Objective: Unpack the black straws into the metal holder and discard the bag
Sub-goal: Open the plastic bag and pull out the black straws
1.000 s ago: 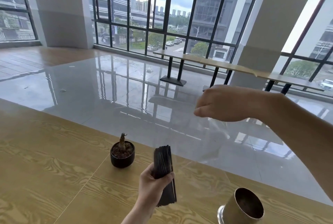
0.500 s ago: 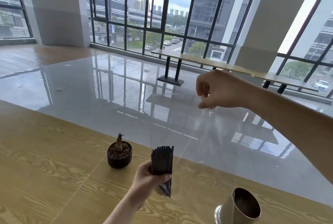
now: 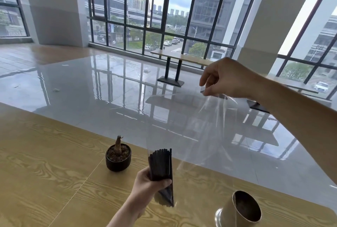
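Note:
My left hand [image 3: 148, 184] grips a bundle of black straws [image 3: 161, 165] upright above the wooden table [image 3: 45, 172]. My right hand [image 3: 227, 79] is raised high at the right and pinches the top of a clear plastic bag [image 3: 204, 128]. The bag hangs down toward the straws; whether it still covers their tops is hard to tell. A metal holder [image 3: 242, 210] stands open-mouthed at the bottom right, with nothing visible inside.
A small black pot [image 3: 118, 159] with a stubby plant sits on the table just left of the straws. Beyond the table edge lies a glossy tiled floor, with a narrow bar table [image 3: 175, 56] by the windows.
My right hand has risen and drawn the clear bag upward, away from the straws. My left hand has held the bundle nearly still.

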Demonstrator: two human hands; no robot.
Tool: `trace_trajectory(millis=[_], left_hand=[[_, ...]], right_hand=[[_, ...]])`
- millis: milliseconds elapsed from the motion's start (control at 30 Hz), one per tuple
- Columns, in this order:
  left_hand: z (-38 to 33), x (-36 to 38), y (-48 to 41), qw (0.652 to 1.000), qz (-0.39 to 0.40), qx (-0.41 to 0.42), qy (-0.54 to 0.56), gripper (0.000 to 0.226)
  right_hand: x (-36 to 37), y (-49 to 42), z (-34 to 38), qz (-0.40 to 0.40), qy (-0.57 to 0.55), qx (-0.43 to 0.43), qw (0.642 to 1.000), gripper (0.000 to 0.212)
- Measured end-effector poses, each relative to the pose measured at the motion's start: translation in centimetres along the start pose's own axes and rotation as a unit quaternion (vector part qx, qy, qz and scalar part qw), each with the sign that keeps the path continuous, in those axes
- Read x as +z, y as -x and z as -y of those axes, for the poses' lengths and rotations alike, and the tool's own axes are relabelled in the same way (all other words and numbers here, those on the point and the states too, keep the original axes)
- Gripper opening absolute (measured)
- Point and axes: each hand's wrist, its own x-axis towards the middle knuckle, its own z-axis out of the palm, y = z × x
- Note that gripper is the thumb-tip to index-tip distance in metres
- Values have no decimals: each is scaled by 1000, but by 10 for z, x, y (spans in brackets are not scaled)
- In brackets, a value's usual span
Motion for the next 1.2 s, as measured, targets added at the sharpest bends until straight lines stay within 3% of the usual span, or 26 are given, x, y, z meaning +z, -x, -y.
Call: trace_trajectory(millis=[233,333,400,467,567,733,867,967,1033,1133,1200], left_hand=[[4,-5,-4,999,18,4,29,47],[8,-7,-4,999,6,-2,41,50],[8,-8,-3,999,1,-5,37,46],[8,-8,-2,999,1,-3,35,42],[4,-7,-2,1000,3,6,31,38],[-4,-7,-4,999,15,20,35,39],[-2,-12,-4,999,7,24,41,43],[2,-15,-4,999,9,27,46,47],[2,-15,-5,999,8,27,41,49],[3,-16,-6,999,7,27,31,49],[3,-16,-5,999,5,23,30,49]], right_hand=[[-5,4,7,-47,118,-36,991,19],[-14,6,9,-57,79,-13,995,27],[-23,9,10,-1,31,29,999,34],[-28,13,10,58,-16,45,997,21],[-33,13,7,51,-35,37,997,8],[-27,9,-3,14,143,36,989,11],[-32,17,-12,65,5,92,994,16],[-41,22,-10,87,-107,124,983,34],[-42,22,-10,104,-107,122,981,36],[-47,22,-13,156,-90,119,976,21],[-52,23,-15,188,-103,111,970,25]])
